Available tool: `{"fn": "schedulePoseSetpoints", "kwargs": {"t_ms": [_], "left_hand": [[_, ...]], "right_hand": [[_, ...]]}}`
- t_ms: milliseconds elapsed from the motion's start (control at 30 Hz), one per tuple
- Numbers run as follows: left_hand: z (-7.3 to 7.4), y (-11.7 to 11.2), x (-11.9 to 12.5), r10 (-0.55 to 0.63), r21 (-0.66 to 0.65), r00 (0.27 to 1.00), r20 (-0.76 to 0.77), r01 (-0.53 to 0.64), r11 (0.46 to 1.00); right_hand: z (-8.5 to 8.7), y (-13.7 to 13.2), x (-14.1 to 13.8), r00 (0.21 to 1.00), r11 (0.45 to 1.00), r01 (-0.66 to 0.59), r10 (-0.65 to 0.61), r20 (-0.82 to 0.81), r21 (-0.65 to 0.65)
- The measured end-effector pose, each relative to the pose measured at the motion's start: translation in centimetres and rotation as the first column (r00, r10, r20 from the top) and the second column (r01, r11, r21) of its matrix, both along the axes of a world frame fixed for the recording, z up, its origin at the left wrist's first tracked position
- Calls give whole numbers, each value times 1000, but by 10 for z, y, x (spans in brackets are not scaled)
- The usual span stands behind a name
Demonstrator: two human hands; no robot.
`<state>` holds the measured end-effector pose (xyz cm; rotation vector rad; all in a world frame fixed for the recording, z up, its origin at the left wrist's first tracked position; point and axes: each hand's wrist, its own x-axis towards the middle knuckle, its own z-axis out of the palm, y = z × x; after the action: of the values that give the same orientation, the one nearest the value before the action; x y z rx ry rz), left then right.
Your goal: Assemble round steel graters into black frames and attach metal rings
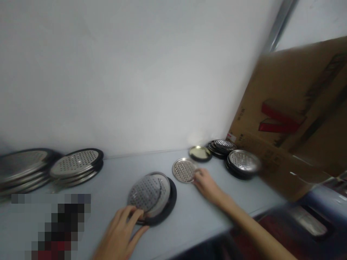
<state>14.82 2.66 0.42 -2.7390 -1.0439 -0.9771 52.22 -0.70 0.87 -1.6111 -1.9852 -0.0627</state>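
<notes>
My left hand grips the lower rim of a tilted perforated steel disc, which leans on a black-edged round disc lying on the pale counter. My right hand has its fingertips on the edge of a flat perforated steel disc. Just beyond that lie a gold-faced round lid, a small stack of dark-rimmed perforated discs and a blurred stack of similar discs. Two more stacks sit at the left.
A white wall rises behind the counter. A brown cardboard sheet with red marks leans at the right. A blurred blue-grey object sits low at the right, and a pixelated patch covers the lower left.
</notes>
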Motion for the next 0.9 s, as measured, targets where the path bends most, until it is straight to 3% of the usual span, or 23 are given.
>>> {"fn": "schedulePoseSetpoints", "kwargs": {"t_ms": [200,400,567,767,900], "left_hand": [[2,1,-6,0,-22,1000,12,0,1000],[-5,7,-10,0,-62,1000,12,1,998],[-3,13,-5,-23,-118,998,50,29,993],[2,16,7,-57,-133,997,57,64,989],[0,14,19,-121,-95,992,41,124,988]], "right_hand": [[-7,-10,-7,998,997,-63,63,-10,40],[6,-20,-3,1000,990,-16,16,2,140],[19,4,25,996,976,93,-94,-5,197],[24,41,64,975,960,219,-211,-61,174],[27,52,61,961,949,266,-248,-119,170]]}}
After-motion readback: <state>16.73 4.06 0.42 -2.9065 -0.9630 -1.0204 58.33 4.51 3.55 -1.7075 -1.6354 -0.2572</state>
